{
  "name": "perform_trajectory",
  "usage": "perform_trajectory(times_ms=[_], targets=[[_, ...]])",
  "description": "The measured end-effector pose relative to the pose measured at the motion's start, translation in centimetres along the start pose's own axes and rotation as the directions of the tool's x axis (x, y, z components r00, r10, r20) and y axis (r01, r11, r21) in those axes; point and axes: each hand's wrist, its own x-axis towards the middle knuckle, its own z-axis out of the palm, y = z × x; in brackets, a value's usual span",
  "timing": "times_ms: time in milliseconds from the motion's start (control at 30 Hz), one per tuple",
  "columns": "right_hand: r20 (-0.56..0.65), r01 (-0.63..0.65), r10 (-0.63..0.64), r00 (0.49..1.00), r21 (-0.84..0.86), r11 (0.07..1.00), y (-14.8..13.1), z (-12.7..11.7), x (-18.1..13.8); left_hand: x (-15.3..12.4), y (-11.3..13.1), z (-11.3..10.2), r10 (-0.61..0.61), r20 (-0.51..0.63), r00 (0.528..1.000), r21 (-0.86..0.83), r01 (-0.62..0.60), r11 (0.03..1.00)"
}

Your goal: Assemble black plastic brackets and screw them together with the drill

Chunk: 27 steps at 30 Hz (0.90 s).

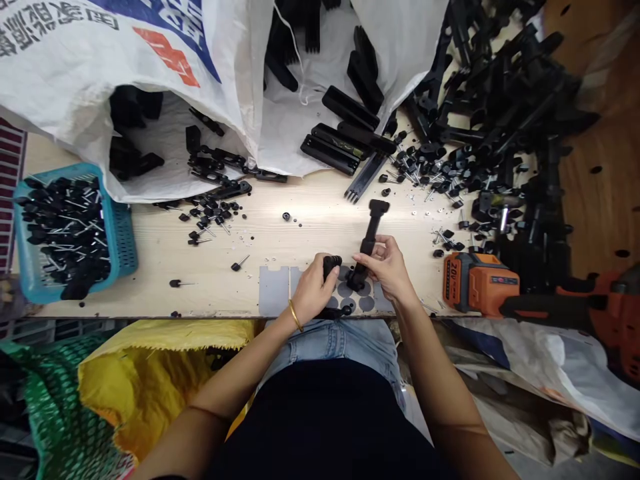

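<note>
My left hand [311, 291], with a gold bangle at the wrist, is closed on a small ribbed black plastic part [332, 264]. Pinched between thumb and fingers of my right hand [389, 268] is a long black plastic arm [371, 233]. It stands tilted, its wider end pointing away from me and its lower end over a grey sheet with dark round spots [367, 304]. Another black piece [336, 312] lies below my left hand at the table edge. What the left fingers cover is partly hidden.
A blue basket [125, 233] of black-headed screws stands left. White sacks [290, 140] holding black parts lie at the back. Black parts [500, 113] and loose knob screws [425, 163] are heaped right, near an orange tool battery [480, 280]. A yellow sack [150, 373] hangs below.
</note>
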Motion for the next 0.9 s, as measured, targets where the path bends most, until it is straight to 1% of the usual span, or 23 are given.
perform_trajectory(times_ms=[100, 200, 300, 400, 500, 633, 733, 833, 900], targets=[[-0.059, -0.033, 0.037, 0.998, 0.061, 0.998, 0.1, 0.7, -0.2, 0.3, -0.7, 0.0, -0.021, 0.061, 0.998, -0.103, 0.028, 0.994], [-0.094, -0.06, 0.077, 0.993, 0.175, 0.983, 0.4, 1.4, -0.5, 0.3, -0.9, -0.1, -0.036, 0.115, 0.993, -0.13, 0.051, 0.99], [-0.102, -0.054, 0.083, 0.991, 0.262, 0.963, 0.5, 2.4, -0.8, 0.0, -0.3, 0.2, -0.016, 0.177, 0.984, -0.145, 0.042, 0.989], [-0.089, -0.058, 0.091, 0.992, 0.321, 0.945, 0.2, 3.2, -1.1, -0.4, 0.4, 0.5, -0.019, 0.172, 0.985, -0.056, 0.029, 0.998], [-0.056, -0.082, 0.108, 0.993, 0.353, 0.932, -0.4, 3.8, -1.4, -0.7, 0.5, 0.7, -0.005, 0.158, 0.987, 0.057, -0.005, 0.998], [-0.001, -0.143, 0.15, 0.989, 0.299, 0.944, -0.9, 3.8, -1.9, -2.0, 0.2, 0.8, 0.115, 0.083, 0.99, 0.133, -0.126, 0.983], [0.066, -0.214, 0.204, 0.977, 0.261, 0.941, -0.5, 3.5, -2.3, -3.4, 0.2, 1.0, 0.171, 0.075, 0.982, 0.188, -0.182, 0.965], [0.122, -0.262, 0.238, 0.964, 0.239, 0.935, 0.3, 3.4, -2.6, -4.3, 0.3, 1.2, 0.133, 0.078, 0.988, 0.249, -0.148, 0.957], [0.092, -0.225, 0.208, 0.974, 0.277, 0.934, 0.8, 3.6, -2.9, -4.6, 0.3, 1.2, 0.08, 0.07, 0.994, 0.288, -0.097, 0.953]])
